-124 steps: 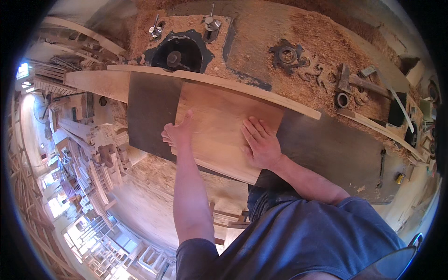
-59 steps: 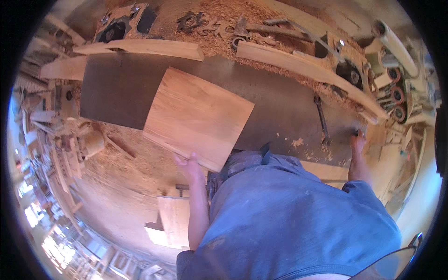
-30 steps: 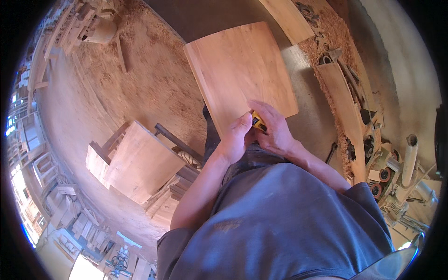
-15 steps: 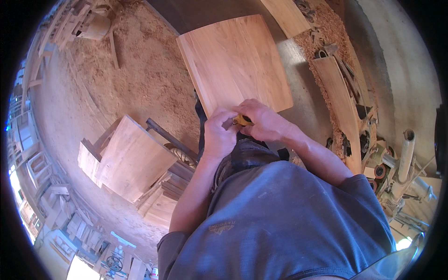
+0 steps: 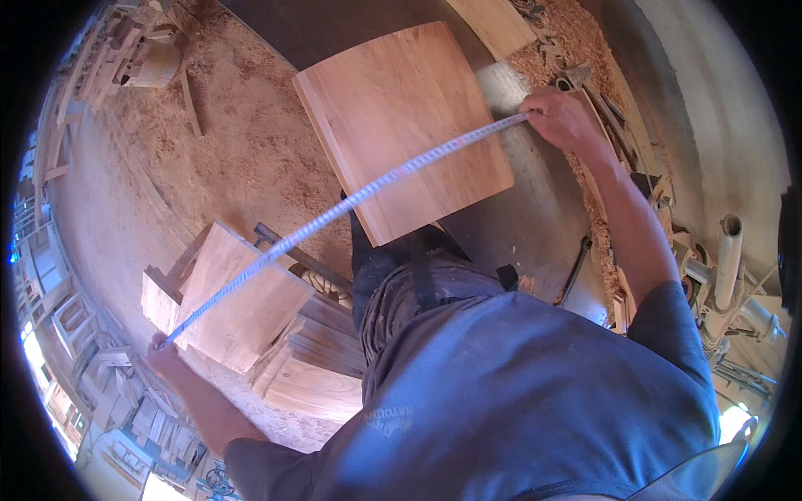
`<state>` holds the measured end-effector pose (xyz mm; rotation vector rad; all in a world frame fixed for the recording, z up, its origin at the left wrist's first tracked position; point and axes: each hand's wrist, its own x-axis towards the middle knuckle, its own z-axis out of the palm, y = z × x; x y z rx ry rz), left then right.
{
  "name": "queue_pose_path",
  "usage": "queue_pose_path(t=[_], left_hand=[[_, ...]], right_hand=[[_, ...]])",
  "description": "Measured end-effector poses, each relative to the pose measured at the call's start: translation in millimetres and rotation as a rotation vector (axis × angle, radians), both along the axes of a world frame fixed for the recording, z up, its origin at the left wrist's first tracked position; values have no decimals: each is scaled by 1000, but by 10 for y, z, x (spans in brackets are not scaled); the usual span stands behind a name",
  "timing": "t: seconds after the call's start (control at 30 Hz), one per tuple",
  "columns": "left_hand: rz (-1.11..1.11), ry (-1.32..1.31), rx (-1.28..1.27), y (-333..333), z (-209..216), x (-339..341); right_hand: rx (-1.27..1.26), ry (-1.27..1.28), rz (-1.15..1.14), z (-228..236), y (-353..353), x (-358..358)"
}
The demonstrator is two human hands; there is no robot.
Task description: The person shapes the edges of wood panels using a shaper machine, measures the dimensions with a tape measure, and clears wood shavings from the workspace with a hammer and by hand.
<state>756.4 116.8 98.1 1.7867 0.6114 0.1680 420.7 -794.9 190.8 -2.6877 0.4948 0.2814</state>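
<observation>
A pale measuring tape blade (image 5: 351, 200) is stretched slantwise between my two hands, above the floor and across the front part of a wide wooden panel (image 5: 393, 92). My left hand (image 5: 164, 354), out at the far left past the stacked boards, is closed on one end of the blade. At the upper right, my right hand (image 5: 553, 117) is wrapped round the other end, beyond the panel's right edge. The tape's case does not show; the right fist may hide it. The panel lies flat on a dark surface, and neither hand touches it.
Cut boards (image 5: 242, 292) are stacked at left, beside a dark bar (image 5: 292, 250). Wood shavings (image 5: 610, 71) and long offcuts line the right side. A wrench-like tool (image 5: 575, 269) lies on the dark surface. Pipe-like machine parts (image 5: 728, 259) stand at far right; sawdust covers the left floor.
My hands were together at the panel's front edge, around a yellow tape measure. They have moved wide apart, left hand to the lower left, right hand to the upper right, with the blade drawn out.
</observation>
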Motion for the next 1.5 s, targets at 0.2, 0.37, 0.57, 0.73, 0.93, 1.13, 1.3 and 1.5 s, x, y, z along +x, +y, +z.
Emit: queue_pose_path(t=[0.2,0.37,0.57,0.73,0.93,1.13,1.3,1.5], left_hand=[[-432,29,-804,-2545,-712,-1023],[-127,293,-1148,-4854,-166,-1807],[-127,204,-864,-4104,-567,-1325],[109,230,-716,-2787,-783,-622],[115,150,-731,-2744,-825,-562],[-78,305,-967,-4352,-562,-1239],[-434,390,-832,-5285,-192,-1781],[-532,442,-757,-5416,-203,-1810]], right_hand=[[-16,38,-31,-209,435,214],[-29,-39,10,-302,846,386],[-86,-103,-47,-334,568,303],[-160,-185,-70,-382,128,201],[-176,-208,-53,-518,164,246],[-136,-256,-56,-570,252,212],[-132,-243,-44,-450,482,317],[-129,-328,-40,-623,458,303]])
